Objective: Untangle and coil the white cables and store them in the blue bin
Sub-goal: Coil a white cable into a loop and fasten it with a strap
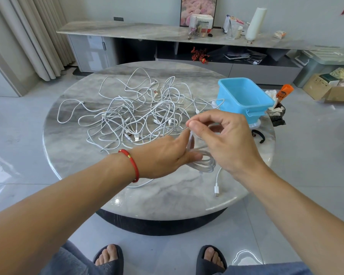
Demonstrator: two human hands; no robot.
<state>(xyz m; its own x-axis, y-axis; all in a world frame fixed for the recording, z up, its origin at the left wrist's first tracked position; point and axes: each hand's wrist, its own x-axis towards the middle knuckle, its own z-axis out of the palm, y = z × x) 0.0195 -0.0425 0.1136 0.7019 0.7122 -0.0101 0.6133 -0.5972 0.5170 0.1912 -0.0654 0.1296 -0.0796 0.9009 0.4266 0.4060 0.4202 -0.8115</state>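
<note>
A tangle of white cables (pixel 139 114) lies spread over the middle of the round marble table (pixel 77 155). My left hand (pixel 163 155) holds a small coil of white cable (pixel 204 160) just above the table's near right part. My right hand (pixel 224 139) pinches a strand of that same cable between thumb and forefinger above the coil. One loose end with a white plug (pixel 216 190) hangs down from the coil onto the table. The blue bin (pixel 244 96) stands at the table's far right edge, and I see nothing inside it.
A black strap-like object (pixel 259 135) lies on the table just below the bin. Off the right edge, a dark bag holds rubbish and an orange bottle (pixel 284 92). A long marble sideboard (pixel 127 30) with clutter runs along the back wall. My feet in dark slippers are below the table.
</note>
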